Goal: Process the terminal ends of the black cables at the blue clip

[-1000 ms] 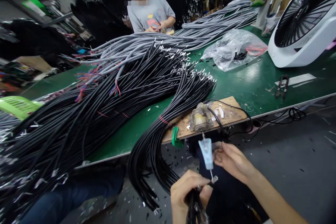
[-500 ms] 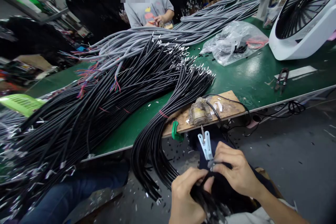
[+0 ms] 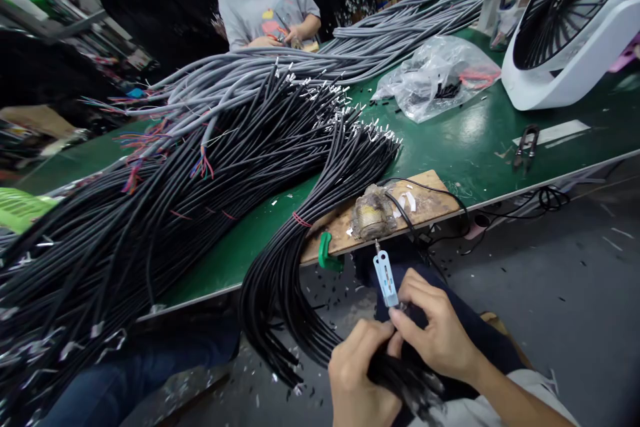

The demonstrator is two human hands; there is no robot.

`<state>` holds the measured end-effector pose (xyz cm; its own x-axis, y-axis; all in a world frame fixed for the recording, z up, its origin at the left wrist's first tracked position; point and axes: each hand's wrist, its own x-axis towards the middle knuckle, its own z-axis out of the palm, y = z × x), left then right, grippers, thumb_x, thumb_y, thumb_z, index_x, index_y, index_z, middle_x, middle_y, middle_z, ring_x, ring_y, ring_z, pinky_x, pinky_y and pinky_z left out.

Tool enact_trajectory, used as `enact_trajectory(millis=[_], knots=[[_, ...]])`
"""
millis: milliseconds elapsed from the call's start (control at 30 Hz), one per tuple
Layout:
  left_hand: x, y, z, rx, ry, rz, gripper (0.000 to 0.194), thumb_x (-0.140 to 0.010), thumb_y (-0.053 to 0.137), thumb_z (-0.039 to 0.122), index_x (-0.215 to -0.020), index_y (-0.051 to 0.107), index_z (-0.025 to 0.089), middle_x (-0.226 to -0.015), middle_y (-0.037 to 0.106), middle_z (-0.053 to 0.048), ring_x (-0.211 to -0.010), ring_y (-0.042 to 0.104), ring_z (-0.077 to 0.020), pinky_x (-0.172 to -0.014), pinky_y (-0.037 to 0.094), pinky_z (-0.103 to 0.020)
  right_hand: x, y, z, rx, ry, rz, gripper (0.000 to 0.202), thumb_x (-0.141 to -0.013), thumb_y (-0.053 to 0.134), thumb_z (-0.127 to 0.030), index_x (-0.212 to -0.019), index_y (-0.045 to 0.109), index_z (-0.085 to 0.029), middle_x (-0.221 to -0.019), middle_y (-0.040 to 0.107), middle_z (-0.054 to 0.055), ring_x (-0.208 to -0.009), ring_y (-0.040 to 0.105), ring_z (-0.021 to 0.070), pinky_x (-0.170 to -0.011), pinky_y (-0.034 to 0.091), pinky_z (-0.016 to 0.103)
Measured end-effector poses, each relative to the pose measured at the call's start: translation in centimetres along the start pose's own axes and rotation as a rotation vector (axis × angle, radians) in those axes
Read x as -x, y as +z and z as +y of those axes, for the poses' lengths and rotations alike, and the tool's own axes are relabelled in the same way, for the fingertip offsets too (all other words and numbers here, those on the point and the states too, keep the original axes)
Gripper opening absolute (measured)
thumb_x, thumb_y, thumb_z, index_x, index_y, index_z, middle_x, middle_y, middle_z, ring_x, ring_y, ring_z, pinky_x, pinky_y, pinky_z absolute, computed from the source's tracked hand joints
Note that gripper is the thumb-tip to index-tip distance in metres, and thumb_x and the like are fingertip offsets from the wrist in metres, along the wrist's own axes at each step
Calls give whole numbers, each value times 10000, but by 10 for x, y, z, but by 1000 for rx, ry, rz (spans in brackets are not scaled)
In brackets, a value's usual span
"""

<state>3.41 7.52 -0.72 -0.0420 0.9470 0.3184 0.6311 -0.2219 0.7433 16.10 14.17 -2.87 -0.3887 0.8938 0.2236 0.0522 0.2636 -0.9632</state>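
A light-blue clothespin (image 3: 385, 278) hangs from a metal shaft on a rough, glue-covered motor (image 3: 373, 213) at the board's edge. Just below the clothespin, my right hand (image 3: 437, 327) pinches with thumb and fingers at its lower end; whatever lies between the fingertips is mostly hidden, perhaps a cable end. My left hand (image 3: 357, 373) is closed round black cables (image 3: 407, 380), its fingertips close to those of my right hand. The loose cable ends trail down over my lap, blurred.
A tied bundle of black cables (image 3: 327, 203) droops over the green table (image 3: 467, 153) edge. Grey cables (image 3: 260, 73) lie behind. A wooden board (image 3: 425, 190), green clamp (image 3: 327, 253), plastic bag (image 3: 425, 80), snips (image 3: 526, 145) and white fan (image 3: 555, 80) are nearby. A co-worker (image 3: 270, 7) sits opposite.
The clothespin has turned about the shaft, from its splayed side profile to its flat face. My right fingertips have closed in beneath it. The whole view has shifted slightly.
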Motion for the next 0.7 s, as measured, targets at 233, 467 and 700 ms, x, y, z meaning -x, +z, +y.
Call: enact_trajectory(millis=[233,467,700], knots=[[9,16,-2,4,-22,164,162,-838,568,44,-906,628,177,-754,639,-27,-679,615,-132,-639,475,-223,-12,-13,2,-43,55,-107,262,-862,611,-250,-621,535,-179,-649,535,5,-678,470,163,-658,359,295],[-1,9,-6,-37,-9,149,84,-810,634,100,-832,614,178,-659,584,21,-546,562,-91,-534,437,-172,1,4,5,-565,257,48,270,-799,693,-358,-633,622,-157,-634,501,7,-635,434,147,-620,357,279],[1,8,-13,112,-38,109,126,-870,555,146,-785,643,176,-615,560,21,-492,500,-85,-494,349,-193,2,28,11,-1288,578,-56,266,-672,815,-343,-681,675,-118,-603,511,-7,-538,450,84,-533,377,202]])
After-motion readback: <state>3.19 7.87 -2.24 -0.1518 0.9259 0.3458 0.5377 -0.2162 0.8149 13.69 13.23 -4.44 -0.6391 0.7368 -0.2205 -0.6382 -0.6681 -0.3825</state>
